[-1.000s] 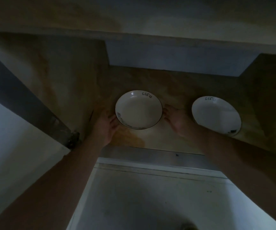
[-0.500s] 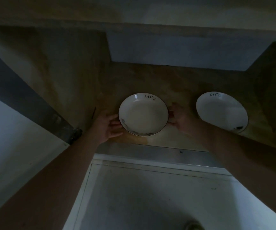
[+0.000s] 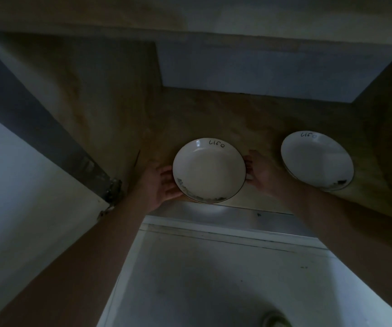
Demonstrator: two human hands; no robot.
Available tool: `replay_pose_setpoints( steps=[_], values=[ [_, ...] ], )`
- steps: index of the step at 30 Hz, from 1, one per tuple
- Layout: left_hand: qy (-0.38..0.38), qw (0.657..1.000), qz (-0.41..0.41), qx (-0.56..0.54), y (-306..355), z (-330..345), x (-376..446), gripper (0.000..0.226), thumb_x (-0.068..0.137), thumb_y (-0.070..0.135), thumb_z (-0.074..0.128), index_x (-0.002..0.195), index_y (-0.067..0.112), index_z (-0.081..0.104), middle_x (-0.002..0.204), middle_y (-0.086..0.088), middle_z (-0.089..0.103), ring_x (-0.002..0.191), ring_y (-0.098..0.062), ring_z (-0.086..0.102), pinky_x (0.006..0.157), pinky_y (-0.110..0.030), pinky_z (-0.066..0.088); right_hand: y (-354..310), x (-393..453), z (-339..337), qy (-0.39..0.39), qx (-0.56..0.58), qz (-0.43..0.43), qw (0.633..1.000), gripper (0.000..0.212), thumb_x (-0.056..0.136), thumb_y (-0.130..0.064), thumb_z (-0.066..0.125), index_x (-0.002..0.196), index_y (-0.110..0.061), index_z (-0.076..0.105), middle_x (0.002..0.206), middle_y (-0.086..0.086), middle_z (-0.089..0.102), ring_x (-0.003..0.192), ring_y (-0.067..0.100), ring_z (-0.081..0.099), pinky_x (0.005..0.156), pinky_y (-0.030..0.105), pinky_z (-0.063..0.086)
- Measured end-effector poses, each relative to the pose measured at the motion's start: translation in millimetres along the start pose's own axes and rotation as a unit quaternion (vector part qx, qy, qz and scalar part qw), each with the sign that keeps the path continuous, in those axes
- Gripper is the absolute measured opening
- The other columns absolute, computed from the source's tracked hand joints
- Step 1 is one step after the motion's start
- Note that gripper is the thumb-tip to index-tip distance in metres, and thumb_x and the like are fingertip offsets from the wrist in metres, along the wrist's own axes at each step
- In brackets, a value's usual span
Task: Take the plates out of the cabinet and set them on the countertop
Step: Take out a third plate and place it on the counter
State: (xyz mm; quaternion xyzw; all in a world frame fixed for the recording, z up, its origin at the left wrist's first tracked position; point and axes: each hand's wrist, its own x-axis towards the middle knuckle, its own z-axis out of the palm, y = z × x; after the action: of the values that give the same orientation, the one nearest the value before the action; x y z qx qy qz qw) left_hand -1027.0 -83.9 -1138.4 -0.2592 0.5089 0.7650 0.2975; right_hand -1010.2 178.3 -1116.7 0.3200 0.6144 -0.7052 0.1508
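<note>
Hands flank the near plate (image 3: pixel 209 170) on the cabinet shelf (image 3: pixel 249 114): my left hand (image 3: pixel 160 184) and right hand (image 3: pixel 261 172) grip opposite rims; second plate (image 3: pixel 316 160) lies farther right.

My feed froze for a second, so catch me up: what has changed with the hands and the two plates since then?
Both hands closed in on the left plate: the left hand now holds its left rim with fingers curled under, the right hand grips its right rim. The plate seems drawn towards the shelf's front edge, now overhanging it. The right plate stayed on the cabinet shelf, untouched.
</note>
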Motion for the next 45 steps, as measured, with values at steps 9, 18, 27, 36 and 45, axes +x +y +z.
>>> replay_pose_setpoints(
  steps=[9,18,27,36,45],
  values=[
    [0.015,1.000,0.004,0.023,3,0,-27,0.055,0.102,0.046,0.031,0.134,0.007,0.052,0.123,-0.018,0.061,0.107,-0.035,0.061,0.075,-0.049,0.054,7,-22,0,0.003,-0.019,-0.020,1.000,0.034,0.102,-0.028,0.032,0.118,-0.012,0.058,0.124,0.006,0.060,0.113,0.022,0.055,0.073,0.038,0.048],
    [0.044,0.998,-0.019,0.046,-8,9,-145,0.047,0.101,0.044,0.036,0.118,0.007,0.061,0.112,-0.016,0.064,0.101,-0.034,0.064,0.079,-0.050,0.056,-6,-136,-4,0.000,-0.013,0.051,0.999,0.032,0.095,-0.028,0.043,0.115,-0.019,0.066,0.119,0.000,0.065,0.113,0.020,0.057,0.082,0.047,0.051],
    [0.071,0.996,-0.050,0.037,15,16,-297,0.046,0.083,0.047,0.042,0.111,0.017,0.064,0.105,-0.007,0.066,0.094,-0.025,0.066,0.073,-0.042,0.054,-53,-281,-3,-0.048,-0.022,0.125,0.991,0.034,0.096,-0.032,0.048,0.127,-0.022,0.061,0.130,0.003,0.061,0.121,0.021,0.056,0.087,0.053,0.053],
    [0.098,0.994,-0.051,0.020,55,25,-473,0.051,0.083,0.040,0.044,0.125,0.019,0.063,0.118,-0.007,0.064,0.105,-0.025,0.065,0.084,-0.047,0.055,-115,-447,7,-0.098,-0.043,0.128,0.986,0.034,0.101,-0.037,0.044,0.132,-0.030,0.054,0.132,-0.001,0.060,0.118,0.027,0.059,0.092,0.059,0.050],
    [0.096,0.994,-0.040,0.041,117,44,-672,0.055,0.071,0.042,0.050,0.119,0.023,0.067,0.118,-0.004,0.066,0.104,-0.021,0.067,0.070,-0.039,0.060,-171,-636,16,-0.106,-0.027,0.098,0.989,0.027,0.093,-0.039,0.052,0.116,-0.033,0.067,0.115,-0.006,0.069,0.105,0.022,0.066,0.082,0.050,0.057]
  ],
)
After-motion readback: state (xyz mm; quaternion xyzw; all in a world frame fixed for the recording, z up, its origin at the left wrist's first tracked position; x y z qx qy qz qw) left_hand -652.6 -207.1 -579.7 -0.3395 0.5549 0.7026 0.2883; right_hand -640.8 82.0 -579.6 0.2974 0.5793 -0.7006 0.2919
